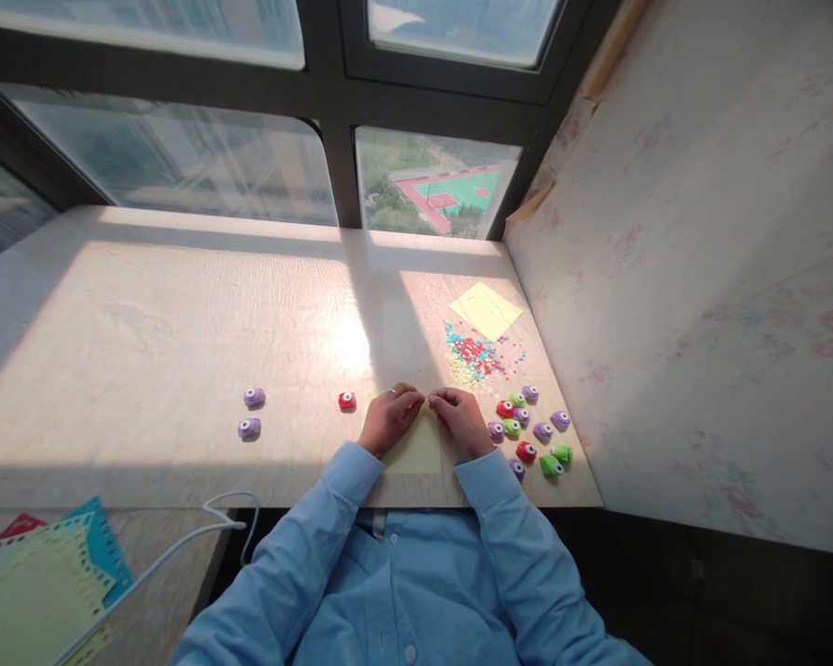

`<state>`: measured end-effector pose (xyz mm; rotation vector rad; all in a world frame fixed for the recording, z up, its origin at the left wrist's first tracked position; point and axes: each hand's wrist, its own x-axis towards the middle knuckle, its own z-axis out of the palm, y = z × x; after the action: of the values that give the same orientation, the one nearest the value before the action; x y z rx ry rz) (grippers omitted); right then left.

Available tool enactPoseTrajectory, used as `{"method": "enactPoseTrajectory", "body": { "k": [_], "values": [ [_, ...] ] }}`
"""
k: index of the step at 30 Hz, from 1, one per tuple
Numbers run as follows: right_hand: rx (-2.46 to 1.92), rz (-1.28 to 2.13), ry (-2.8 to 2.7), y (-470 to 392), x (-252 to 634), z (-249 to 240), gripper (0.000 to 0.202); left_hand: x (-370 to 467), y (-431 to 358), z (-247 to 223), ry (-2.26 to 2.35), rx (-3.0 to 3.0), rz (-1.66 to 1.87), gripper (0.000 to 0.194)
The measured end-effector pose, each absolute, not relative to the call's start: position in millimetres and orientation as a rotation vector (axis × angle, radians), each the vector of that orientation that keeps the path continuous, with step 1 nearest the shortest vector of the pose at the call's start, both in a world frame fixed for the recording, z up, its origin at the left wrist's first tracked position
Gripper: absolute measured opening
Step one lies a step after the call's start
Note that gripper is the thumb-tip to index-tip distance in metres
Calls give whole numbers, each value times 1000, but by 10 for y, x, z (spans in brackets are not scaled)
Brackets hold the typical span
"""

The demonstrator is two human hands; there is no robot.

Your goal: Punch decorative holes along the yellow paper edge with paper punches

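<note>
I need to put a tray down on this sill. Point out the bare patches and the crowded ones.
Bare: the wide left and back stretch of the sill, bordered by the window and the two purple punches. Crowded: the right end, with yellow paper, confetti pile and punch cluster. Both hands, left hand and right hand, hold a yellow sheet at the front.

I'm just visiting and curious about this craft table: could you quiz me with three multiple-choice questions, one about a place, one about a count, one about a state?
1. Where is the confetti pile?
A. far left
B. between the yellow square and the clustered punches
C. on the floor

2. How many purple punches sit alone at left?
A. two
B. five
C. none

3. What are the left hand and right hand doing?
A. hanging off the table
B. lifting a punch
C. pinching the yellow sheet

Answers: B, it lies between them; A, two show; C, fingertips meet on its top edge.
</note>
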<state>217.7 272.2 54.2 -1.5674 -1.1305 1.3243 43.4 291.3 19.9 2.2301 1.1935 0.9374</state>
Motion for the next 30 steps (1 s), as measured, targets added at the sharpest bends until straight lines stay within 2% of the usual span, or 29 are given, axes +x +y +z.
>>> {"method": "enactPoseTrajectory", "body": {
  "k": [11,25,30],
  "values": [
    [-1563,1262,-1214,2707,2196,537,31,457,2856,287,1263,2130,935,15],
    [-1452,1227,-1251,2656,2153,508,35,415,2923,384,1194,1888,864,36],
    [-1441,1216,-1251,2651,2146,511,34,422,2921,381,1229,1872,852,35]
  ]
}}
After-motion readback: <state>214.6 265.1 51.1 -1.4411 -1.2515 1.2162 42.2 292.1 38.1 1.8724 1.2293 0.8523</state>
